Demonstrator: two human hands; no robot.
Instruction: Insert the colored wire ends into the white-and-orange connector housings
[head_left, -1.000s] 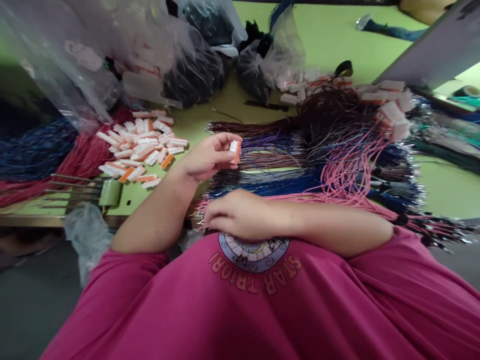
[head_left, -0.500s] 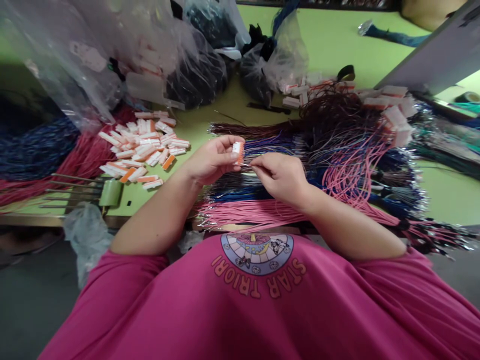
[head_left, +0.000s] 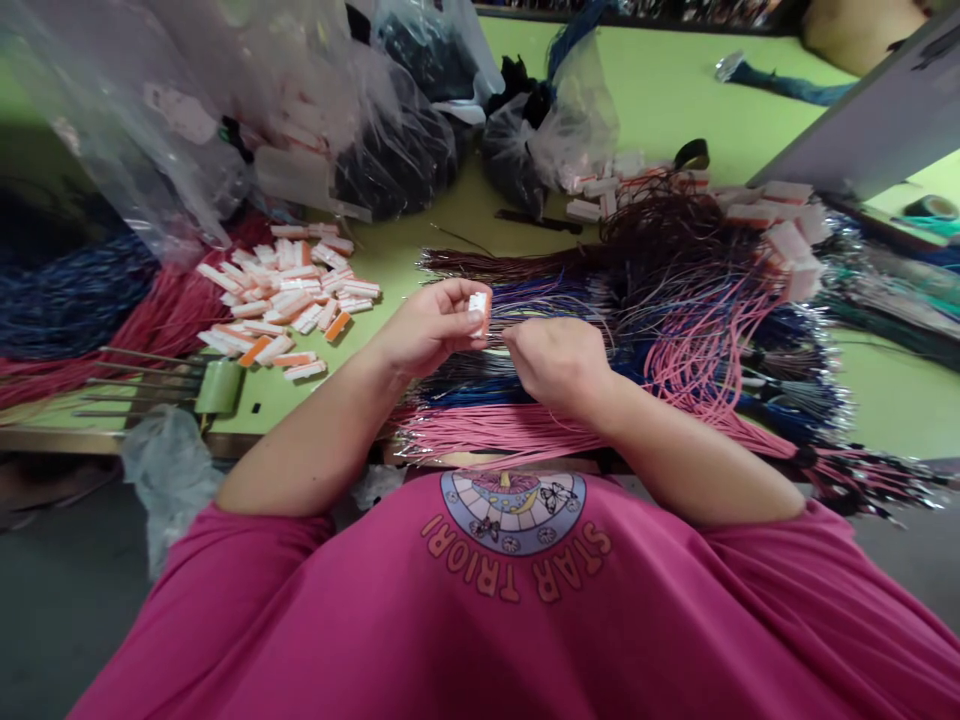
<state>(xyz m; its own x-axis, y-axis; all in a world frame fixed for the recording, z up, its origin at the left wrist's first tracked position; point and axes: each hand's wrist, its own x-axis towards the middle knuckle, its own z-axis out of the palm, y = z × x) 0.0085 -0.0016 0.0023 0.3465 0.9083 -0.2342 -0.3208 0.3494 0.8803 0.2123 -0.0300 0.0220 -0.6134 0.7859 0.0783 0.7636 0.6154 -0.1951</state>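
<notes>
1. Left hand [head_left: 424, 330] pinches the connector [head_left: 480, 312] over the wires [head_left: 487, 428]; a loose pinch could drop it among them.
2. Right hand [head_left: 562, 362] is curled just beside it; whether it grips anything, I cannot tell.

Wears big loose shirt [head_left: 480, 660], bright dark pink all over, with folds. Has short sleeves, left sleeve [head_left: 251, 560] and right sleeve [head_left: 780, 570] same pink. Shows round picture [head_left: 513, 508] on front: pale blue ring, white blocks, dark butterflies, yellow bits. Has fat orange letters [head_left: 509, 586] curving along ring, upside down, spelling STAR TRIORI. Has bare left hand [head_left: 429, 325], bare right hand [head_left: 564, 362].
</notes>
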